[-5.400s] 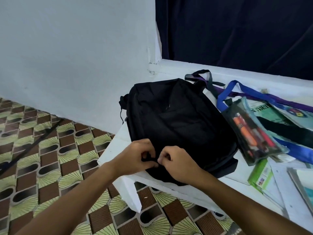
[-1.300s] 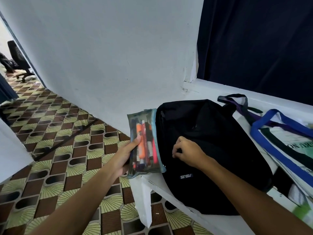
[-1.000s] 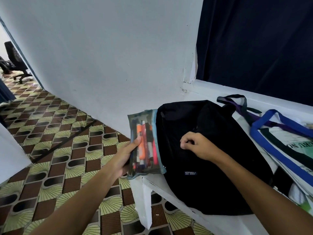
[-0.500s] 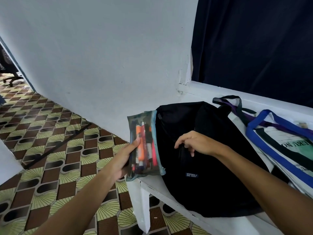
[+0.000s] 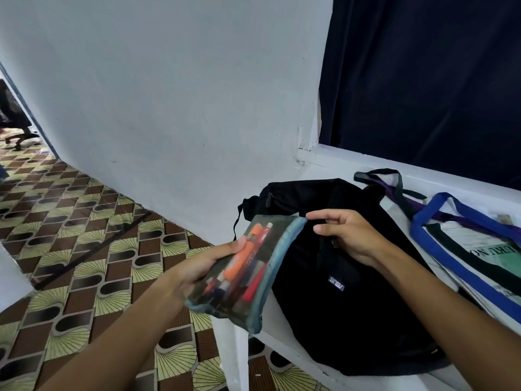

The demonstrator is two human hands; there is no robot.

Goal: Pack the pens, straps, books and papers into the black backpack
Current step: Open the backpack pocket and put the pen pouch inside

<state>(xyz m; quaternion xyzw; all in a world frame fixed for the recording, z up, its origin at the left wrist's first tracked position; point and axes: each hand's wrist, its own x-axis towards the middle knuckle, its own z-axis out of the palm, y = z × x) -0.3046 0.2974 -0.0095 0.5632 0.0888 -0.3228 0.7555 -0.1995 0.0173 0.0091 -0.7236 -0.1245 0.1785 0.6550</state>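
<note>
The black backpack [image 5: 352,306] lies flat on the white table [image 5: 284,345], its logo facing up. My left hand [image 5: 203,266] grips a see-through pen pouch [image 5: 245,275] with a blue zip edge, full of orange and red pens, tilted over the backpack's left side. My right hand [image 5: 349,235] hovers over the upper front of the backpack with fingers loosely bent, the index fingertip next to the pouch's top corner. A small zipper pull shows just under its palm. Blue straps [image 5: 439,249] and purple-grey straps [image 5: 394,187] lie to the right on papers [image 5: 490,246].
A pale wall stands behind the table's left end and a dark curtain [image 5: 423,80] hangs behind it. The patterned tile floor [image 5: 84,249] spreads out to the left, with an office chair [image 5: 14,119] in the far doorway. The table's corner leg [image 5: 231,359] is below the pouch.
My left hand has tilted the pen pouch and brought it rightward over the backpack. My right hand has let go of the zipper and spread its fingers beside the pouch's corner.
</note>
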